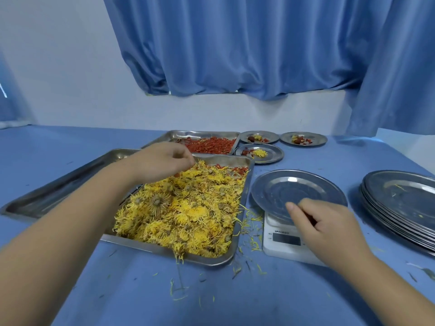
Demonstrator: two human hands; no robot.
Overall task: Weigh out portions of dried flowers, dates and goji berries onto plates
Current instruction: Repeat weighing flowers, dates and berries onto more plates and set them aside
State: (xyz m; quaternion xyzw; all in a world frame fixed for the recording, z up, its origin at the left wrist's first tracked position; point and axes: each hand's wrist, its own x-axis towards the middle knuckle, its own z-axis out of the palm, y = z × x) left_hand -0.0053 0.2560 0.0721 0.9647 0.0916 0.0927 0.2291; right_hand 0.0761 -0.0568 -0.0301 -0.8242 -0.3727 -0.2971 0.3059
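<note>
Under the left hand point(162, 162) lay the far end of the flowers point(183, 208), heaped yellow in their tray point(146, 246). I saw its fingers point(186, 159) curled and bunched, tips down on the pile. Whether they had caught any petals I could not tell. Just right of those tips, a few stray berries point(237, 170) sat in the tray's far corner. Beyond the tips stood a second tray point(204, 132) spread with red goji berries point(209, 144), and left of the hand a third tray point(58, 184) lay alongside.

The right hand point(329, 224) hung over the near rim of a plate point(294, 189) that sat on the scale point(282, 251). Its fingers point(310, 204) were curled in, and the thumb point(293, 209) stretched out over the plate. Something dark and reddish showed beneath them, too small for me to name, so I could not tell if they held anything. The scale's display, just left of the hand, was unreadable to me.

Right of those fingers rose a stack point(400, 208) of plates, apart from the scale. Left of them, loose petals point(253, 229) littered the blue tabletop point(117, 290) between tray and scale. Well beyond the fingers, three small plates point(273, 158) each carried a little heap of yellow, red and brown, close beside the berry tray. A blue curtain point(235, 43) hung behind it all.
</note>
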